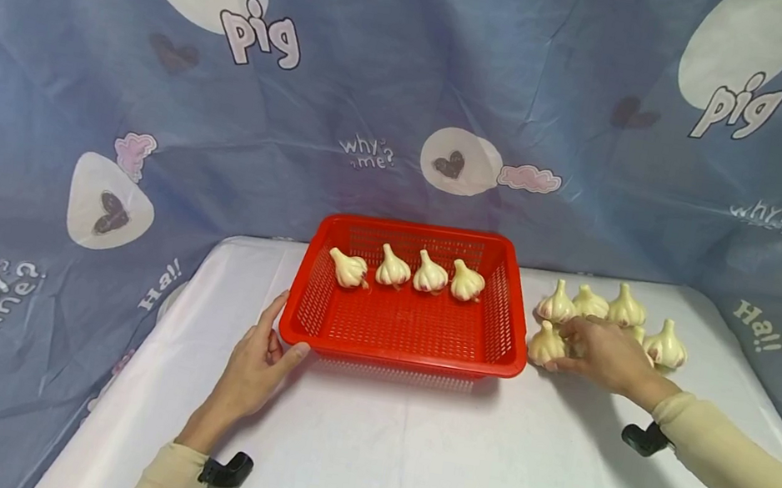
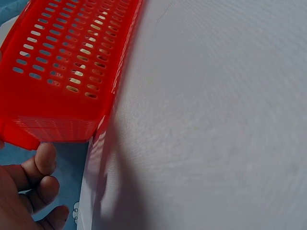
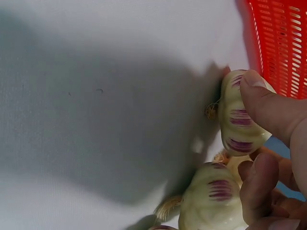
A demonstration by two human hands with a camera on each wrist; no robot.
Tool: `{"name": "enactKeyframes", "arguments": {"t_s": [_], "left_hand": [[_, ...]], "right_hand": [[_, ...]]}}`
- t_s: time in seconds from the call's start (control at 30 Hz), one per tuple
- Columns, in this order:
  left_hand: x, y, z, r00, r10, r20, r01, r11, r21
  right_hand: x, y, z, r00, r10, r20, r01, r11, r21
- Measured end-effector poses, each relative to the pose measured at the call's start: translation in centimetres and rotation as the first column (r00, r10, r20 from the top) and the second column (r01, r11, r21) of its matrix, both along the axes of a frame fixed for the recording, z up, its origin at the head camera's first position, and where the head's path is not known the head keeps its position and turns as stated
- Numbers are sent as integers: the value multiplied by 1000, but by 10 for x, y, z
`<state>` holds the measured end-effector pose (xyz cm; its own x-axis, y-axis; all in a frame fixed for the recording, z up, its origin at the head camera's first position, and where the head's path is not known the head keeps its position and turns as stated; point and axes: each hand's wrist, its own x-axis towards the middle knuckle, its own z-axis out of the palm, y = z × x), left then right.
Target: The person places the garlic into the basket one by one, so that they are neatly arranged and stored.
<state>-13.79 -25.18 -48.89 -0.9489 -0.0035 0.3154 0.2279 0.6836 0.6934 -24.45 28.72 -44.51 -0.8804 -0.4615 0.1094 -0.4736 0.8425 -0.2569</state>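
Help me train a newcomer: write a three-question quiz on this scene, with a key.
1. How many garlic bulbs are in the red basket?
2. True or false: the left hand is holding a garlic bulb.
3. The right hand is:
a) inside the basket
b) beside the basket, at the loose garlic
c) touching the left hand

Key: 1. Four. 2. False; it is at the basket's corner. 3. b.

Glossy plastic basket (image 1: pixel 400 357), smooth, shiny garlic bulbs (image 3: pixel 235 129) with rough, fibrous roots (image 3: pixel 211 111), matt white tablecloth (image 1: pixel 405 457), creased cloth backdrop (image 1: pixel 387 66)
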Motion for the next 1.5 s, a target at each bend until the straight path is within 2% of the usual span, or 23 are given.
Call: {"name": "enactKeyframes", "arguments": {"t_s": [0.3,0.73,1.27,1.5], "left_hand": [[0,0,-1,1000,-4,-10,4,1000,-1],[1,0,0,1000,-8,-2,8,1000,3],[1,0,0,1000,-8,0,8,1000,2],[1,1,0,1000,-8,-1,8,1000,2]], "right_hand": [[2,0,0,999,35,-40,-36,999,-29],[3,-4,2,999,48,23,-48,998,-39],[-2,-7,10,978,198,65,-196,980,-34],[-4,-9,11,976,205,73,-203,979,-25]]}}
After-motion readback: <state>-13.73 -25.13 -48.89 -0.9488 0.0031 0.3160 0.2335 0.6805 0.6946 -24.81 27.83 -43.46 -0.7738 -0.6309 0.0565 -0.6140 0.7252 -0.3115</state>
